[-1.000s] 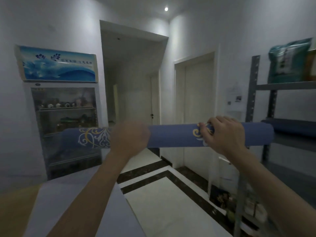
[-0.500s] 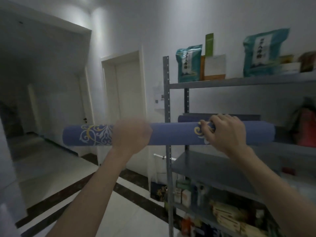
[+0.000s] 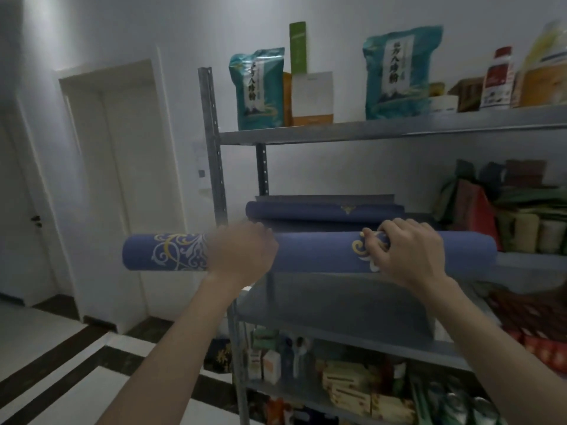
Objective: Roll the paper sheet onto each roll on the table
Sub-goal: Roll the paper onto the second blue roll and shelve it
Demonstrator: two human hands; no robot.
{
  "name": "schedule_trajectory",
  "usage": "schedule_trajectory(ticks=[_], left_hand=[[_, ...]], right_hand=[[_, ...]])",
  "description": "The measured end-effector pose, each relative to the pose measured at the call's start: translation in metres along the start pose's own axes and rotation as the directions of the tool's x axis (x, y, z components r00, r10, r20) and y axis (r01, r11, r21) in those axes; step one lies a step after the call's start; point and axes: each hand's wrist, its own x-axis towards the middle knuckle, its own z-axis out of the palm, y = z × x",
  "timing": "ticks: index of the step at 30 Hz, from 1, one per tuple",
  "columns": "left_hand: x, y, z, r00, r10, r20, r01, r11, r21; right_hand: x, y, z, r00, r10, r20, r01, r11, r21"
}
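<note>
Blue roll: You hold the blue roll (image 3: 319, 251) level in the air, lengthwise from left to right, at about the height of the rack's middle shelf. Its right end lies in front of that shelf; its left end sticks out past the front post, in front of the wall.
Pattern: White and gold scrollwork runs near the left end, and a gold and white motif sits right of the middle.
Left hand: Your left hand (image 3: 241, 256) is blurred. Its back faces you and it wraps round the roll left of the middle; the fingertips are hidden.
Right hand: Your right hand (image 3: 408, 250) curls over the top of the roll right of the middle, fingertips (image 3: 372, 237) on the gold motif.
Second roll: A darker second roll (image 3: 306, 211) with a small gold emblem lies on the middle shelf, just behind the one you hold. You cannot tell whether the 2 touch.
Metal rack: The grey metal rack (image 3: 211, 148) carries 2 teal bags (image 3: 257, 87), boxes and a red-capped bottle on its top shelf, and packed goods lower down.
White door: A closed white door (image 3: 122, 167) stands left of the rack.
</note>
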Motion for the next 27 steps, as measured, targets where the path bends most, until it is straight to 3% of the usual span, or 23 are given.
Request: schedule_trajectory(ticks=[12,27], left_hand=[[0.078,-0.058,0.191,0.998,0.056,0.004,-0.055,0.988,-0.144],[0.118,-0.047,0.350,0.990,0.119,0.077,-0.088,0.943,-0.322]], right_hand=[[0.039,0.023,0.153,0.996,0.059,0.063,-0.050,0.989,-0.142],[0.035,0.072,0.258,0.977,0.146,0.155,-0.098,0.954,-0.283]])
